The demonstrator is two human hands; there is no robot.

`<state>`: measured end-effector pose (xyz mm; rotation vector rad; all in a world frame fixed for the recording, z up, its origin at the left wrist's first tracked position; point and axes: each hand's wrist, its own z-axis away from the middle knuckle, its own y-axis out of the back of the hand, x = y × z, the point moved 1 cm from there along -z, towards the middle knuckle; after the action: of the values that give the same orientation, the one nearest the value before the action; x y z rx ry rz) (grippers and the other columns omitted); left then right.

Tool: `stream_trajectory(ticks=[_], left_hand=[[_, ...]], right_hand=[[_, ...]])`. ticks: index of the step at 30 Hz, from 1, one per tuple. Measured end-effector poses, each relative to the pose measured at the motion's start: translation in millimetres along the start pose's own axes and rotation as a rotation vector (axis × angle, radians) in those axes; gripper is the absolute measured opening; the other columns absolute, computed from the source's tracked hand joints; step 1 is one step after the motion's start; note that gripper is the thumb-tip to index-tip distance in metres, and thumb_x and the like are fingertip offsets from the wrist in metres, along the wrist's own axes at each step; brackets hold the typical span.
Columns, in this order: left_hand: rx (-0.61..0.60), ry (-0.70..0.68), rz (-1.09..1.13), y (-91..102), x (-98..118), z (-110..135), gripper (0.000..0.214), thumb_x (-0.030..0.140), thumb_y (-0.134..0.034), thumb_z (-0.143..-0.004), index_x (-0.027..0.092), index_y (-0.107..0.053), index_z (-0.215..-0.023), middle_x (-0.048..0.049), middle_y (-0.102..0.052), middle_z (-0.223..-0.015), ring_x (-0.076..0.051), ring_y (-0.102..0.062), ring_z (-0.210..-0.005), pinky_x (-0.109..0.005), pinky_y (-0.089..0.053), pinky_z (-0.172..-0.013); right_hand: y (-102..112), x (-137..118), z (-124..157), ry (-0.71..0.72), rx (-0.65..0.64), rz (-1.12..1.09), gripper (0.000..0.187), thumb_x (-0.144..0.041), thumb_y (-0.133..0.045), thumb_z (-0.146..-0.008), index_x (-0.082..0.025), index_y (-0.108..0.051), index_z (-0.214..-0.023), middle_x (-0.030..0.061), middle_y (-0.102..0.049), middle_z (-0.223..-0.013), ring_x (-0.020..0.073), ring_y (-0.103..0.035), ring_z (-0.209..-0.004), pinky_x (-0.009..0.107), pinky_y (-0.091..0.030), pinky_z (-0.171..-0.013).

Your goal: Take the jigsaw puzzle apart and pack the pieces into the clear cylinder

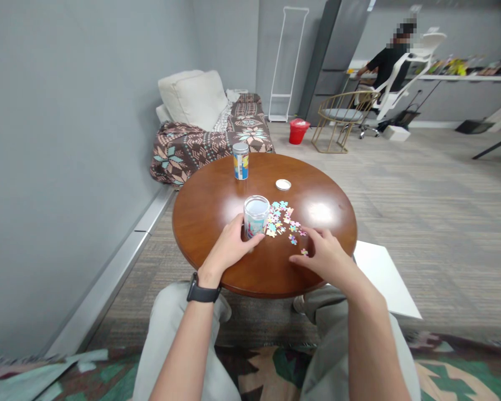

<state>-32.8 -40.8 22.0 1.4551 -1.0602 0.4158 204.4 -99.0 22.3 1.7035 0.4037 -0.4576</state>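
Starting with the largest items, what is entered? — A

A daybed [183,150] under a patterned blanket is noted along the grey wall, with white cushions [196,97] stacked on it. A round wooden table [217,195] is recorded directly in front of the wearer's knees. — B

And the background? — A

A person [386,61] is seen seated at a desk, far right, well apart from the table. A gold wire chair [344,117] and a red bucket [298,131] are logged on the floor between. A white slab [384,275] is noted just beside the table's right edge. — B

Hands? — A

The left hand [229,248] is wrapped round the open canister [256,216], which stands upright near the table's middle; fingers and thumb are closed on its lower wall. A black watch [202,292] is worn on that wrist. The right hand [325,256] is held palm down at the near right edge, fingers bent and slightly spread, tips at the tabletop. Whether a piece is pinched cannot be told. — B

Smaller items? — A

A lidded canister [241,161] is recorded at the far edge, a white lid [283,184] lying flat to its right. Jigsaw pieces [281,220] are scattered just right of the open canister, some strays nearest the right fingertips. — B
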Motion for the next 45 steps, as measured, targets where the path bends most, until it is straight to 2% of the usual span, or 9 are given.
stream_trajectory(ticks=[2, 4, 9, 13, 18, 27, 35, 41, 45], left_hand=[[0.000, -0.003, 0.002, 0.1, 0, 0, 0.046, 0.043, -0.066, -0.083, 0.019, -0.053, -0.121, -0.0090, -0.065, -0.121, -0.026, -0.062, -0.106, -0.039, -0.047, -0.096], [-0.002, -0.005, 0.006, 0.1, 0, 0, 0.047, 0.043, -0.066, -0.083, 0.019, -0.053, -0.121, -0.0093, -0.065, -0.121, -0.026, -0.062, -0.107, -0.039, -0.046, -0.096], [-0.001, -0.007, 0.004, -0.6, -1, 0, 0.046, 0.044, -0.066, -0.083, 0.019, -0.054, -0.120, -0.0092, -0.066, -0.118, -0.026, -0.062, -0.103, -0.039, -0.047, -0.094], [0.003, -0.012, 0.004, -0.6, 0, 0, 0.047, 0.044, -0.066, -0.083, 0.019, -0.054, -0.121, -0.0091, -0.066, -0.119, -0.026, -0.062, -0.104, -0.039, -0.047, -0.094], [0.003, -0.008, 0.011, -0.6, -1, -1, 0.046, 0.043, -0.067, -0.082, 0.019, -0.055, -0.120, -0.0093, -0.066, -0.119, -0.026, -0.063, -0.105, -0.039, -0.047, -0.094], [-0.004, -0.005, 0.035, -1.0, -3, -1, 0.047, 0.043, -0.067, -0.082, 0.019, -0.054, -0.120, -0.0099, -0.066, -0.120, -0.026, -0.063, -0.106, -0.040, -0.047, -0.097], [0.001, -0.003, 0.027, -0.7, -2, 0, 0.046, 0.044, -0.066, -0.082, 0.019, -0.055, -0.119, -0.0098, -0.066, -0.118, -0.026, -0.063, -0.105, -0.039, -0.047, -0.095], [0.001, -0.007, 0.021, -0.5, -2, 0, 0.048, 0.043, -0.066, -0.082, 0.019, -0.054, -0.122, -0.0100, -0.066, -0.120, -0.026, -0.062, -0.106, -0.040, -0.047, -0.096], [-0.001, -0.007, 0.022, -1.1, -2, 0, 0.048, 0.043, -0.066, -0.082, 0.019, -0.054, -0.122, -0.0103, -0.066, -0.120, -0.026, -0.062, -0.107, -0.040, -0.047, -0.097]], right_hand=[[-2, 9, 3, 0.022, -0.050, 0.055, 0.072, -0.029, -0.082, -0.061, -0.022, -0.060, -0.129, 0.0151, -0.056, -0.127, 0.0360, -0.058, -0.115, 0.050, -0.049, -0.097], [-1, 13, 4, 0.043, -0.058, 0.044, 0.071, -0.023, -0.082, -0.059, -0.024, -0.061, -0.127, 0.0124, -0.058, -0.124, 0.0323, -0.059, -0.113, 0.046, -0.050, -0.097], [0, 18, -4, -0.017, -0.100, -0.080, 0.030, -0.014, -0.074, -0.064, -0.021, -0.069, -0.093, 0.0037, -0.064, -0.091, 0.0176, -0.063, -0.076, 0.033, -0.054, -0.077], [-8, 12, -16, -0.015, -0.105, -0.209, 0.012, -0.014, -0.069, -0.071, -0.020, -0.068, -0.082, 0.0013, -0.064, -0.080, 0.0151, -0.061, -0.070, 0.029, -0.052, -0.071], [-12, 4, -20, 0.053, -0.034, -0.235, 0.018, -0.014, -0.069, -0.070, -0.021, -0.069, -0.086, 0.0026, -0.067, -0.086, 0.0160, -0.063, -0.076, 0.030, -0.053, -0.076], [-13, 2, -22, 0.050, -0.055, -0.274, 0.031, -0.009, -0.063, -0.074, -0.022, -0.070, -0.101, 0.0038, -0.072, -0.098, 0.0172, -0.067, -0.082, 0.033, -0.054, -0.082], [-17, -1, -24, 0.088, -0.061, -0.306, 0.023, -0.011, -0.061, -0.076, -0.021, -0.071, -0.093, 0.0042, -0.071, -0.094, 0.0162, -0.066, -0.081, 0.031, -0.054, -0.080], [-18, 1, -25, 0.090, -0.099, -0.295, 0.028, -0.013, -0.061, -0.075, -0.021, -0.070, -0.100, 0.0021, -0.065, -0.085, 0.0152, -0.062, -0.075, 0.031, -0.053, -0.076], [-19, 0, -25, 0.099, -0.098, -0.284, 0.022, -0.014, -0.060, -0.075, -0.020, -0.070, -0.093, 0.0024, -0.064, -0.085, 0.0157, -0.061, -0.077, 0.031, -0.052, -0.077]])
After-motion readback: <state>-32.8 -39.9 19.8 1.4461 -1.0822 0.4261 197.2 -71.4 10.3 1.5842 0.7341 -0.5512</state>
